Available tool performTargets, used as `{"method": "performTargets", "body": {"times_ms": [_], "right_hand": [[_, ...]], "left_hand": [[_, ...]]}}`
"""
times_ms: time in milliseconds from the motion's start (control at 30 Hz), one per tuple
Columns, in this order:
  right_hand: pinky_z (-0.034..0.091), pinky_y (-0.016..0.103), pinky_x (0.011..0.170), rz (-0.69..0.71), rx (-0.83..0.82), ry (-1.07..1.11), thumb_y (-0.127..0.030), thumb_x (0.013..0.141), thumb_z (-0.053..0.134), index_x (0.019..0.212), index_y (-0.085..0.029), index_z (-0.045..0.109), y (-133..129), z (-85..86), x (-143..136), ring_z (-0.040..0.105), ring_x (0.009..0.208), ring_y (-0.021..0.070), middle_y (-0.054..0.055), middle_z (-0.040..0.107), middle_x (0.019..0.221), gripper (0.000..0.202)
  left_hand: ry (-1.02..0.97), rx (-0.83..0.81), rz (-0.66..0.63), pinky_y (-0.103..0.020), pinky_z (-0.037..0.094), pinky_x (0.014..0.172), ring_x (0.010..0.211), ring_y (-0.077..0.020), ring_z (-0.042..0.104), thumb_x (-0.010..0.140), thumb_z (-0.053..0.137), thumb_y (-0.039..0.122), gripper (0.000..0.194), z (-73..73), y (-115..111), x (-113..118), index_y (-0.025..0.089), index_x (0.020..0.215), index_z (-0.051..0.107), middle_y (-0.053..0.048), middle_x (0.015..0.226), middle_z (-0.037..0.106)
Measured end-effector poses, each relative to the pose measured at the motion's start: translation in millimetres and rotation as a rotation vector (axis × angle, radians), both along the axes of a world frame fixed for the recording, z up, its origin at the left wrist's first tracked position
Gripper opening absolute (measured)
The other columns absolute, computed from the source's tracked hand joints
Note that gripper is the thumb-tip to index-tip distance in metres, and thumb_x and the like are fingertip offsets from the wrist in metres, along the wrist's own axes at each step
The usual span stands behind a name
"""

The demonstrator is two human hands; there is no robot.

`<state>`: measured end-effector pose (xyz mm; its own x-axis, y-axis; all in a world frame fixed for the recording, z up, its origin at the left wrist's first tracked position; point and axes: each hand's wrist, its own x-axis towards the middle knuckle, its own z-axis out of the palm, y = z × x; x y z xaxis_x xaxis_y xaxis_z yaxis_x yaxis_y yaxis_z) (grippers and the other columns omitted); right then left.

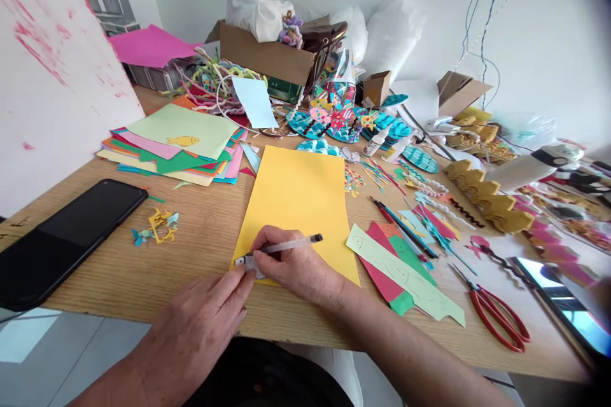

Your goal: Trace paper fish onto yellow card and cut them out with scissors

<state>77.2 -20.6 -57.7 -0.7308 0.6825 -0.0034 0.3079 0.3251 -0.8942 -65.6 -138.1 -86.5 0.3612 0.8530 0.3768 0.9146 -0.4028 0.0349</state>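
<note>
A small grey fish-like cutout (255, 264) with a drawn eye lies at the lower left corner of a yellow paper sheet (300, 194). My right hand (298, 267) is closed around a pen (298, 243) with a pale barrel and dark end. Its writing tip is hidden by my fingers, close to the cutout. From the left, my left hand (203, 321) rests with outstretched fingers, the fingertips touching the cutout's lower edge and pressing it on the sheet.
A black phone (71, 235) and paper scraps (160, 227) lie left, below stacked coloured paper (186, 133). Red-handled scissors (494, 311), a marked green strip (405, 276) and pencils (405, 229) are right. Glue bottles (377, 142) and a cardboard box (265, 57) stand behind.
</note>
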Motion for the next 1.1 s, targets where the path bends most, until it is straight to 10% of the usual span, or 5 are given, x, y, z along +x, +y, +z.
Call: {"method": "performTargets", "body": {"times_ms": [1100], "right_hand": [[0.036,0.016,0.047,-0.040,0.068,-0.020,-0.006,0.074,0.053,0.070,-0.017,0.053,2.1,-0.8,10.4,0.047,0.050,0.0063,-0.004,0.054,0.059,0.011]], "left_hand": [[0.172,0.093,-0.080,-0.033,0.053,0.069,0.083,-0.0195,0.067,0.091,0.026,0.010,0.040,0.2,9.6,-0.4,0.007,0.108,0.062,-0.010,0.111,0.067]]}}
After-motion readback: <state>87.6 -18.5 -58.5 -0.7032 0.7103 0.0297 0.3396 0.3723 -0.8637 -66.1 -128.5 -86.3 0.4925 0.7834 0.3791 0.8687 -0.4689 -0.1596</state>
